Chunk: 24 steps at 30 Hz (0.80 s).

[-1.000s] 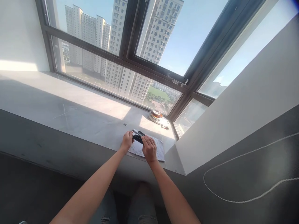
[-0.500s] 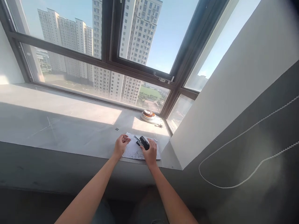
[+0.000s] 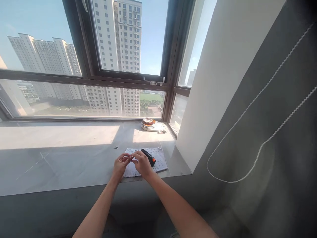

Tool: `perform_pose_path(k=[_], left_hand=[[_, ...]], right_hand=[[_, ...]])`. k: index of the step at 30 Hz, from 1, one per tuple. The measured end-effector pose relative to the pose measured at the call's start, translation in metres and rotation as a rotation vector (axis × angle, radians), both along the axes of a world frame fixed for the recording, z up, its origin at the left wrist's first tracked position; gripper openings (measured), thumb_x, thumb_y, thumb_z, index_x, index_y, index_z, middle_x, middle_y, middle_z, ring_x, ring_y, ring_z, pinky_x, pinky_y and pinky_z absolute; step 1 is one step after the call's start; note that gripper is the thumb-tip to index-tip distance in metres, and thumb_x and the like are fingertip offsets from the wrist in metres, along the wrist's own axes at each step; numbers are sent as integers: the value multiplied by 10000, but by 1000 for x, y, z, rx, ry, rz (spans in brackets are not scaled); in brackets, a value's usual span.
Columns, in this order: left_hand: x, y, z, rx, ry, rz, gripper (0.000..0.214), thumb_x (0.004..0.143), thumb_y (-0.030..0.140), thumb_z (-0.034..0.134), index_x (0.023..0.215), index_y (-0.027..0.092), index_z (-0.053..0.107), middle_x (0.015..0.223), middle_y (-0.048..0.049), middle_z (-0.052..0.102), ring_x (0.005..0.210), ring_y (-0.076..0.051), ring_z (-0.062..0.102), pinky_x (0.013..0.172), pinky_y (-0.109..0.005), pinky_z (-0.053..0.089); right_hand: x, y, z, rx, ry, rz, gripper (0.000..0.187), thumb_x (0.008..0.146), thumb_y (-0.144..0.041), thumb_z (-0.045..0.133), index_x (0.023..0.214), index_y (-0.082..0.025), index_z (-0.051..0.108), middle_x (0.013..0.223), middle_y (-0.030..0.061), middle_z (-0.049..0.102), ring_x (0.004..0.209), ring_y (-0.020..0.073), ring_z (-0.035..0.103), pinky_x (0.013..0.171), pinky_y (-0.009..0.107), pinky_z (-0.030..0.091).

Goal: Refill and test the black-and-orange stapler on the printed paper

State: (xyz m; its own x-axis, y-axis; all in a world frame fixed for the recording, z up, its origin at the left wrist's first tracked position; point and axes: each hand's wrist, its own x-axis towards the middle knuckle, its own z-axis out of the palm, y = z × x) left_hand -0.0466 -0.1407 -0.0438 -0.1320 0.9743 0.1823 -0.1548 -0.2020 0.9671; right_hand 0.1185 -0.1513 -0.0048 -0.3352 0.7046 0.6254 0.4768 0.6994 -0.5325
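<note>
My left hand (image 3: 120,164) and my right hand (image 3: 141,162) meet fingertip to fingertip above the near edge of a printed paper sheet (image 3: 158,161) on the grey window sill (image 3: 61,155). Both hands pinch something tiny between them that I cannot make out. A black stapler with an orange end (image 3: 148,156) lies on the sheet just right of my right hand, untouched.
A small strip of staples (image 3: 115,147) lies on the sill left of the sheet. A stack of round plates or discs (image 3: 149,124) sits in the far right corner by the window. A white wall (image 3: 223,76) rises on the right, with a bead cord (image 3: 247,109) hanging on the grey wall.
My right hand let go of the stapler, which now lies on the sheet. Both hands came together in a pinch in front of it. The view swung to the left.
</note>
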Motion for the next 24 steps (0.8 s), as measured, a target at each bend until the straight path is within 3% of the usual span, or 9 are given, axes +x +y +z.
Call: perform_pose_path(k=[4, 8, 13, 17, 18, 21, 24], left_hand=[[-4, 0, 0, -17, 91, -12, 565, 610, 596, 924, 924, 186, 693, 902, -112, 816, 870, -278, 763, 778, -350, 572], [-8, 1, 1, 3, 195, 42, 611, 752, 733, 766, 1025, 192, 688, 972, -139, 815, 998, -308, 748, 828, -387, 574], [-11, 4, -1, -14, 308, 108, 626, 853, 802, 585, 951, 195, 702, 953, -132, 803, 1046, -309, 731, 967, -436, 540], [-11, 6, -5, -20, 328, 113, 582, 873, 773, 575, 904, 205, 699, 916, -115, 791, 1085, -316, 711, 993, -433, 525], [-11, 6, -6, -20, 334, 113, 572, 877, 764, 575, 903, 206, 697, 900, -110, 786, 1083, -315, 708, 991, -429, 522], [-12, 6, -7, -22, 349, 114, 533, 890, 734, 571, 913, 213, 684, 827, -77, 758, 1039, -294, 699, 981, -402, 509], [-10, 4, -4, -15, 365, 113, 488, 907, 701, 555, 844, 225, 644, 719, -34, 687, 925, -262, 682, 925, -363, 502]], right_hand=[[-2, 6, -1, -21, 39, 21, 284, 936, -42, 642, 1045, -249, 804, 972, 58, 731, 948, 206, 675, 853, 299, 534], [14, 5, 3, -9, 132, 7, 265, 913, -43, 627, 985, -231, 798, 936, 49, 725, 893, 192, 676, 799, 285, 534], [92, 25, 3, -86, 209, -155, 201, 862, -83, 652, 940, -210, 787, 877, 36, 726, 788, 177, 682, 758, 277, 541], [169, 62, -11, -224, -89, -510, 242, 821, -24, 608, 871, -181, 785, 872, 55, 740, 798, 178, 678, 765, 262, 500], [183, 70, -16, -239, -114, -529, 253, 811, -7, 599, 860, -171, 786, 876, 65, 745, 801, 182, 679, 771, 266, 492], [203, 84, -27, -248, -158, -528, 238, 832, -20, 602, 862, -168, 787, 908, 73, 753, 818, 182, 675, 781, 263, 474], [204, 88, -35, -240, -180, -500, 214, 867, -50, 607, 839, -174, 779, 912, 71, 751, 857, 182, 672, 800, 260, 463]])
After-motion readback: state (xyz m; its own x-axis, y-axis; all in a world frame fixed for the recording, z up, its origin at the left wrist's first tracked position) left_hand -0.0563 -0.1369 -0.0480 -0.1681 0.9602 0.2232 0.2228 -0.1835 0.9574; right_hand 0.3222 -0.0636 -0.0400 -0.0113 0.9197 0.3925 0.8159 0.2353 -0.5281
